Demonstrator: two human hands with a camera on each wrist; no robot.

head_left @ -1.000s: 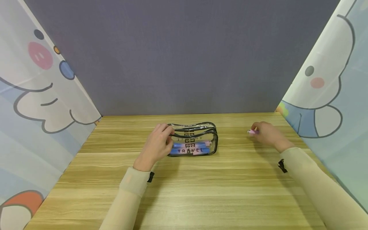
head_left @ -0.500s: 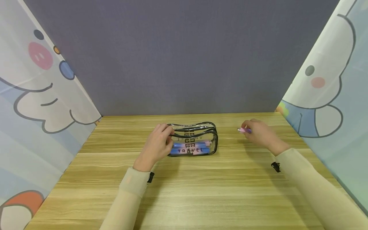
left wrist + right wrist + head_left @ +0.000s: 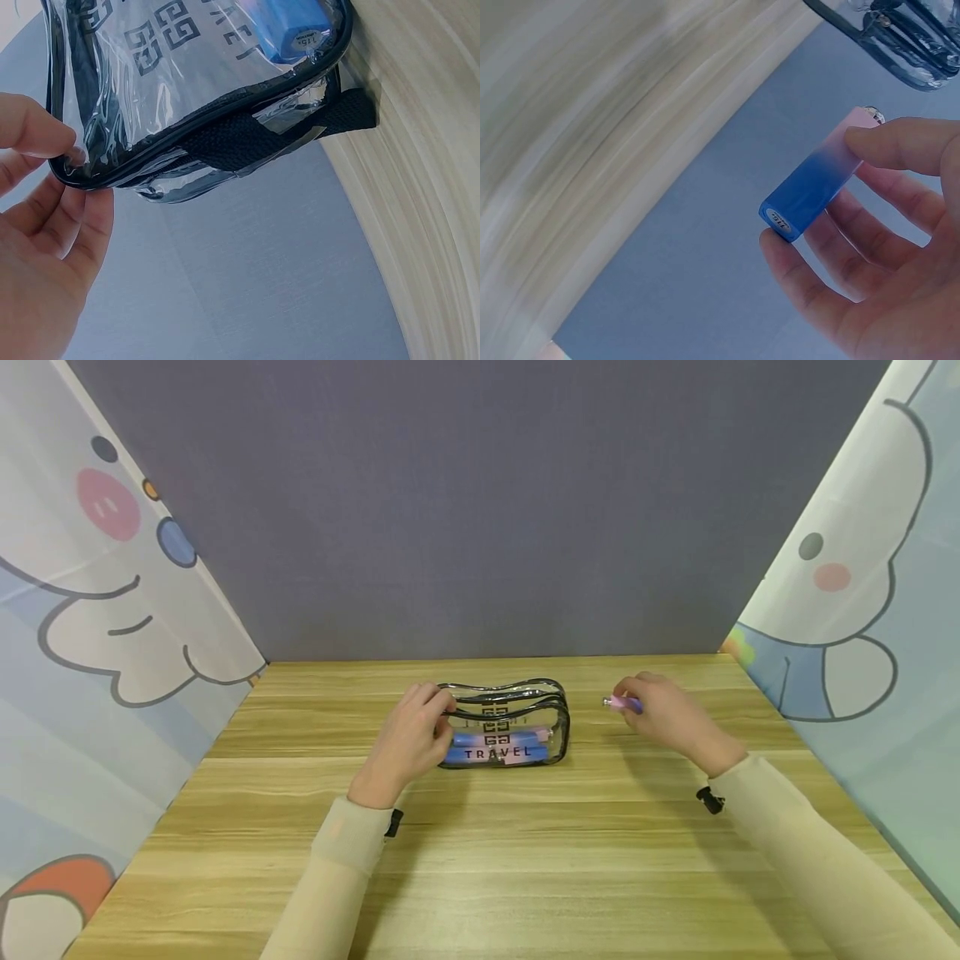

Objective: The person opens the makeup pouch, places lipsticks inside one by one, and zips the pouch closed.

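Note:
A clear travel pouch (image 3: 525,720) with black piping and "TRAVEL" lettering stands upright on the table. My left hand (image 3: 405,735) pinches its upper left corner; in the left wrist view, thumb and fingers grip the black edge of the pouch (image 3: 157,97). Two blue-and-pink tubes (image 3: 498,737) lie inside, along the bottom. To the right of the pouch, my right hand (image 3: 663,714) holds a similar small tube (image 3: 622,702) above the table. The right wrist view shows this tube (image 3: 817,180) fading from pink to blue, with a silvery tip and a label on its base, thumb against its side.
A wood-grain table (image 3: 525,860) spreads under both hands. Behind it rises a grey panel (image 3: 480,527), and curtains with cartoon animals (image 3: 840,635) hang at both sides. A black strap (image 3: 232,141) sits on the pouch's side.
My right hand has moved left toward the pouch, carrying the tube. The left hand and the pouch have kept their places.

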